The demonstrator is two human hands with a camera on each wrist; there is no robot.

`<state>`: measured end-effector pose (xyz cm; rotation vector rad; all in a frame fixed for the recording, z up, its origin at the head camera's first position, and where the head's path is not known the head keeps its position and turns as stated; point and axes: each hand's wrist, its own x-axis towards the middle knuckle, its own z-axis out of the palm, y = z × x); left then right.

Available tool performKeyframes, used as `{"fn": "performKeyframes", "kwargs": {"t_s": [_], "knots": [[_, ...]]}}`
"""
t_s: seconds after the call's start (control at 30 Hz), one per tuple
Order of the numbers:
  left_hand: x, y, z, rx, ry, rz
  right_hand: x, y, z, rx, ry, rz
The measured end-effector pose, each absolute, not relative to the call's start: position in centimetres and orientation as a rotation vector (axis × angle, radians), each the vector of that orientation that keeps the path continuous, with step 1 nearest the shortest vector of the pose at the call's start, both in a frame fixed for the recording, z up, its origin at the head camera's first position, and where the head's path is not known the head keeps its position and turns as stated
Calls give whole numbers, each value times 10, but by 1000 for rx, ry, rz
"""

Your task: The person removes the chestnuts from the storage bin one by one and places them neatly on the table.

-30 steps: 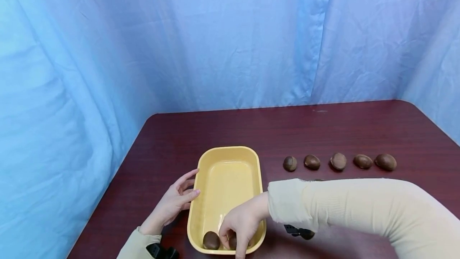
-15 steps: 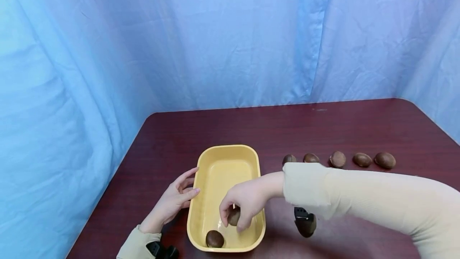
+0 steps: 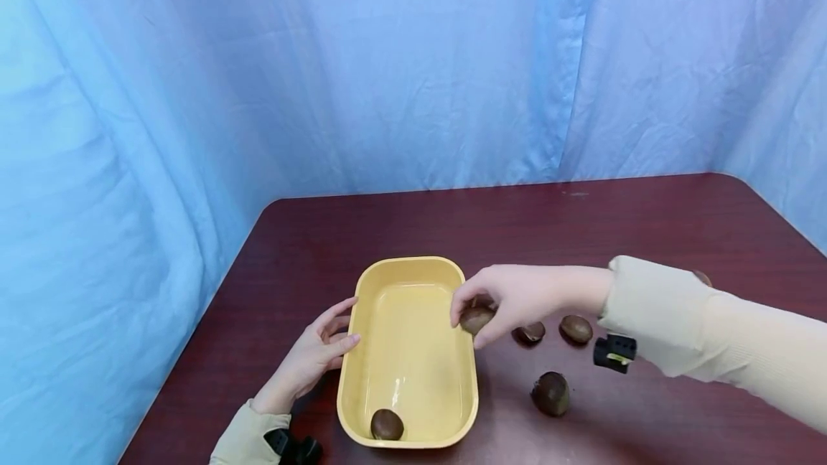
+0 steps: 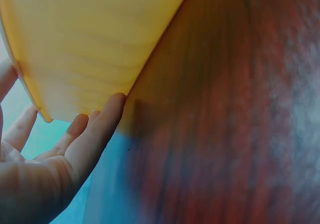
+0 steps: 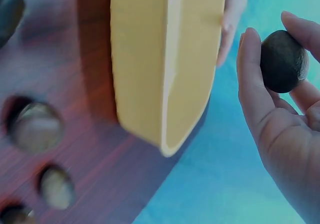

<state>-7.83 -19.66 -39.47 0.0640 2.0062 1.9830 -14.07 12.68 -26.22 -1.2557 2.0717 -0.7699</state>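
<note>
Pinching a round brown chestnut [image 3: 477, 319] in your right hand [image 3: 510, 298], you hold it over the right rim of the long yellow plastic tray [image 3: 405, 436]; your left hand [image 3: 310, 364], fingers straight, rests on its left wall.

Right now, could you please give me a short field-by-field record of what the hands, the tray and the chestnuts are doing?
right hand: pinches a held chestnut over the tray's right rim
left hand: open, fingers resting against the tray's left side
yellow tray: on the table
chestnut in tray: one, at the near end
chestnuts on table: a near one, two below the forearm; others hidden by the sleeve
</note>
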Motion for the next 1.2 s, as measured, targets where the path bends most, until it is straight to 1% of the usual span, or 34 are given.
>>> {"fn": "performKeyframes", "kwargs": {"t_s": [0.27,0.47,0.8,1.2], "knots": [[-78,-198,-395,87,2001,1990,-149,182,-266,-1165,2164,-873],[-78,-198,-394,101,1990,1989,-146,225,-280,-1067,2224,-915],[-77,-197,-394,81,1998,1982,-129,271,-334,-1170,2214,-1010],[-78,-196,-393,73,1998,1987,-108,285,-382,-1373,2295,-962]]}}
